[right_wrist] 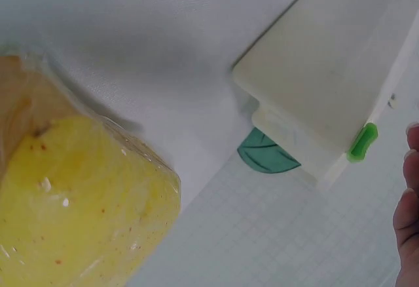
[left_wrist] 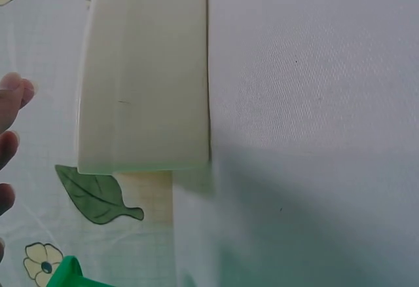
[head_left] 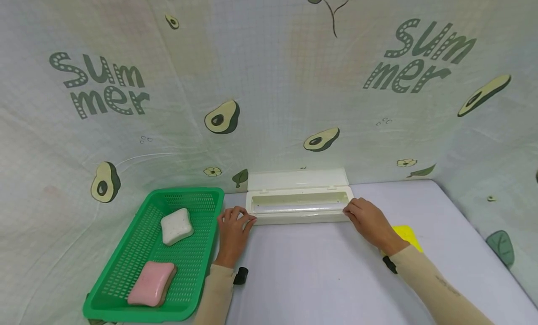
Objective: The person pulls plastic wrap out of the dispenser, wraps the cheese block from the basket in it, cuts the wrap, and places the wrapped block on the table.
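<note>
A long white cling film dispenser [head_left: 300, 217] lies at the back of the table, its lid [head_left: 298, 178] raised against the cloth. Clear cling film [head_left: 300, 207] shows in its opening. At the front left corner, my left hand [head_left: 234, 231] brings thumb and forefinger together, pinching the film's edge. Its fingertips [left_wrist: 12, 82] show at the left wrist view's edge. My right hand [head_left: 370, 222] pinches the film at the right corner; the film between the fingers hardly shows. Behind the right wrist lies a yellow, red-flecked block [right_wrist: 91, 202] in clear wrap, partly hidden.
A green plastic basket [head_left: 206, 269] stands left of the left arm. Inside lie a white block [head_left: 176, 226] and a pink block [head_left: 152, 284]. A printed cloth [head_left: 269, 82] hangs right behind the dispenser, above the white table [head_left: 315, 273]. A green tab [right_wrist: 362, 143] sits on the dispenser's end.
</note>
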The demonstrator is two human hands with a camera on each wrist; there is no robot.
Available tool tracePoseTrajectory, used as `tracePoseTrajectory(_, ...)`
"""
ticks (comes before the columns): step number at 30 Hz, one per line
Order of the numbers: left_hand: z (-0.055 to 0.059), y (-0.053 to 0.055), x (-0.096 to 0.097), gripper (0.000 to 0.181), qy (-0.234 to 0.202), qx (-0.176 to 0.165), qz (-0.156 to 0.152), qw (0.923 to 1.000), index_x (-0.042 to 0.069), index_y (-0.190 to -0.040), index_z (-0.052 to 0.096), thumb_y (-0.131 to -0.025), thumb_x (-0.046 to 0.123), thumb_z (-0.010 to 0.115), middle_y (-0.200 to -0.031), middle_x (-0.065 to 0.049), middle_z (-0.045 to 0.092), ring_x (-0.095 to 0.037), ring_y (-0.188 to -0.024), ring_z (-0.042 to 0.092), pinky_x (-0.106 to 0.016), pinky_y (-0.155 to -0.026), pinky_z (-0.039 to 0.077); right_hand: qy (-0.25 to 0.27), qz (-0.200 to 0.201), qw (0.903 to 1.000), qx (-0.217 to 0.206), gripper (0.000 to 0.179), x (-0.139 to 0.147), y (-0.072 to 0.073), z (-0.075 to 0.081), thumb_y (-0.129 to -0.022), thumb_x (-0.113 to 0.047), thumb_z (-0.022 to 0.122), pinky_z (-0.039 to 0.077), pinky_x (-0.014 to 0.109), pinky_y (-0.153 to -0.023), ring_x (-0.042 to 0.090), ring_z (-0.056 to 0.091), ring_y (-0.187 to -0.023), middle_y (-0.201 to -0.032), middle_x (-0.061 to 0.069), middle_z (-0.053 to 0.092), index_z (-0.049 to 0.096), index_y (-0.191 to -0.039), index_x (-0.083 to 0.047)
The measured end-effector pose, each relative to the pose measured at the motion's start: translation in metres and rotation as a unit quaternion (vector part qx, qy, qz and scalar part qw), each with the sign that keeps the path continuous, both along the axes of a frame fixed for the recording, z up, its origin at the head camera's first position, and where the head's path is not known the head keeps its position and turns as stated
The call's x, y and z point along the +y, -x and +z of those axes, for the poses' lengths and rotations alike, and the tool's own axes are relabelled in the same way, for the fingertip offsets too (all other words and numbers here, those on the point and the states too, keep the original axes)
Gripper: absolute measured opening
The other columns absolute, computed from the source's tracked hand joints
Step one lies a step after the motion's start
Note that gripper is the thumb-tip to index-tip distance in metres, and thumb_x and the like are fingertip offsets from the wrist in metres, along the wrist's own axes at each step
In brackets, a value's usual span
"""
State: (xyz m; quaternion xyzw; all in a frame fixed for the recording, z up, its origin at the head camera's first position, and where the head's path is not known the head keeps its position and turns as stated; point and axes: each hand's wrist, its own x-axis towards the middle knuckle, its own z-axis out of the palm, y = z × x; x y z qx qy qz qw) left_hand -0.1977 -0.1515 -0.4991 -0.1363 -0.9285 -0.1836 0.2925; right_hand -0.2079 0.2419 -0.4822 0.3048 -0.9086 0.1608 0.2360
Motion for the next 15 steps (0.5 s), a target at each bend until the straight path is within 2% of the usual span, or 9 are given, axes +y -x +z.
tracePoseTrajectory(6,0.0012,-0.0019,0.0006,0.011,0.005,0.01,0.001,0.9999,0.021,-0.085,0.074,-0.078,0.029,0.074,-0.092,0.004,0.051,-0.02,-0.098,0.044,-0.046,-0.09,0.026,0.011,0.01,0.9995,0.028,0.013,0.0011,-0.0001,-0.0003,-0.077,-0.007,0.073,0.043,0.03,-0.061,0.014,0.047,-0.071,-0.083,-0.003,0.055,0.064,-0.087,-0.008)
tracePoseTrajectory(15,0.0056,-0.006,0.0027,0.012,0.001,0.012,0.004,0.9999,0.02,-0.086,0.075,-0.076,0.024,0.077,-0.092,0.003,0.051,-0.021,-0.098,0.043,-0.047,-0.089,0.026,0.011,-0.001,0.9995,0.029,0.018,0.0018,-0.0022,0.0018,-0.074,-0.006,0.075,0.043,0.031,-0.063,0.015,0.047,-0.073,-0.083,-0.002,0.055,0.064,-0.088,-0.007)
